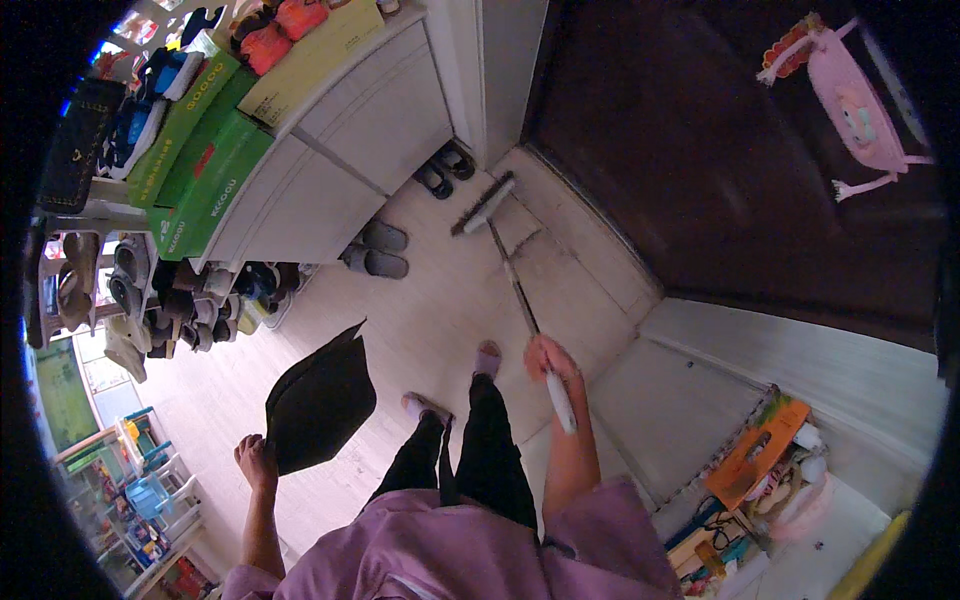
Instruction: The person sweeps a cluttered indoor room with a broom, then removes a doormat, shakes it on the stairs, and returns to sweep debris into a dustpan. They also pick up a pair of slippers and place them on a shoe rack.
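Observation:
My right hand (551,358) is closed around the handle of a broom (516,277). The broom's wide head (486,206) rests on the floor near the dark door, its bristles turned away from me. Out to the left, my left hand (257,459) grips the edge of a black, flat, folded item (322,405), perhaps a mat or a bag; its exact kind cannot be told. It hangs above the light floor, apart from the broom. My slippered feet stand between the two hands.
Grey slippers (379,251) and black shoes (444,171) lie by a white cabinet (330,165) topped with shoe boxes (206,172). Racks of shoes (202,307) stand at left. A dark door (720,150) is at upper right. An orange box (757,454) and assorted small items lie at lower right.

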Action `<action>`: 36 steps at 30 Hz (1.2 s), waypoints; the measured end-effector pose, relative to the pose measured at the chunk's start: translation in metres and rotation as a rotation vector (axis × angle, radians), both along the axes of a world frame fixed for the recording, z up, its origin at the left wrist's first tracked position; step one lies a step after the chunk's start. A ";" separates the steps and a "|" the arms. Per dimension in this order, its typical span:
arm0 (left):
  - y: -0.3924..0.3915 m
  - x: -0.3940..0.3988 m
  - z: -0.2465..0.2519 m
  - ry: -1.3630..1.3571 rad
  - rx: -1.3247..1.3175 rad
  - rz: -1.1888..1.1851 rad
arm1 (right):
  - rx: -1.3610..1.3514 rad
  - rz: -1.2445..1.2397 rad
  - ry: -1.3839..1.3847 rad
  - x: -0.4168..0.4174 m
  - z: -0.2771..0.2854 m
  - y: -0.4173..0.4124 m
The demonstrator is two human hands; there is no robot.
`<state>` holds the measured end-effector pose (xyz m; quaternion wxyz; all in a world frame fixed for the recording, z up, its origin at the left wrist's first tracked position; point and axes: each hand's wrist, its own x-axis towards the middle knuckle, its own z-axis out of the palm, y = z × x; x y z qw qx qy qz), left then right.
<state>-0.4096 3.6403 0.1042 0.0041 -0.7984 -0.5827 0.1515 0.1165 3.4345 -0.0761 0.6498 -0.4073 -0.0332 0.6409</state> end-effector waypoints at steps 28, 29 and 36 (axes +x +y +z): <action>0.003 0.066 -0.014 0.082 -0.064 0.009 | -1.133 1.098 -1.130 0.110 -0.039 -0.002; 0.001 0.065 -0.013 0.061 -0.013 0.003 | -1.087 1.037 -1.146 0.093 -0.052 -0.018; 0.002 0.065 -0.023 -0.009 0.014 -0.044 | -0.738 1.372 -0.972 0.014 -0.004 -0.137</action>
